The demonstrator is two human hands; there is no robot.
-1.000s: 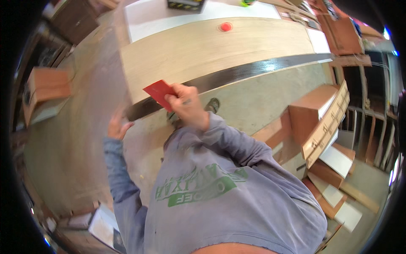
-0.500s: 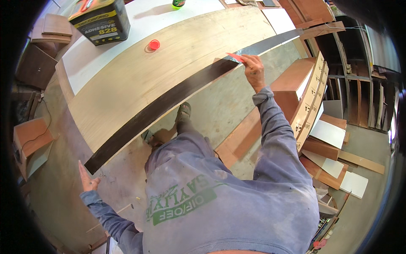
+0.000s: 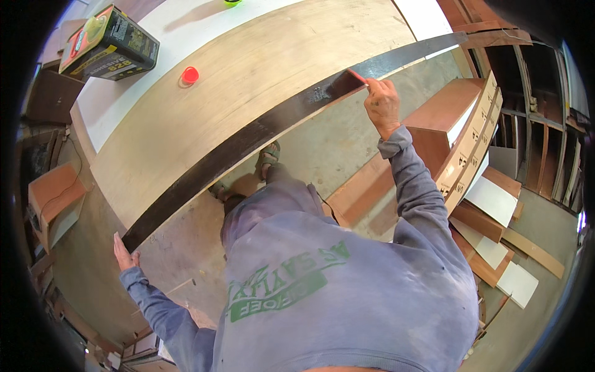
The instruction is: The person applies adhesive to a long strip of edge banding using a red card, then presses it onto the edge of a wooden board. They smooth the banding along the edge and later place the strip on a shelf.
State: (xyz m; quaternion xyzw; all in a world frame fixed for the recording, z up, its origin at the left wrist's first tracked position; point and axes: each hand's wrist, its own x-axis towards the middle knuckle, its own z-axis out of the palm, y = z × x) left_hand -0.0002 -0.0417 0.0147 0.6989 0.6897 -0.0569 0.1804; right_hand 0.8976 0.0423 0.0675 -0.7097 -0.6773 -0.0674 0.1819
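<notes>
My right hand (image 3: 383, 104) pinches a thin red spreader (image 3: 357, 77), its edge resting on a long dark strip (image 3: 248, 137). The strip lies along the near edge of a pale plywood board (image 3: 204, 124). A wet, glossy patch shows on the strip to the left of the spreader, and the part to its right also shines. My left hand (image 3: 126, 253) has its fingers stretched out and touches the strip's left end.
A dark adhesive can (image 3: 133, 46) and a red cap (image 3: 189, 75) are on the worktable (image 3: 167, 31). To the right stand wooden boxes (image 3: 440, 118) with cartons (image 3: 477, 139). White panels (image 3: 519, 284) lie farther right; a small wooden box (image 3: 56, 198) sits at the left.
My view has turned, so the can and cap appear farther left. The red spreader now stands more steeply on the strip. My left hand has come up against the strip's end.
</notes>
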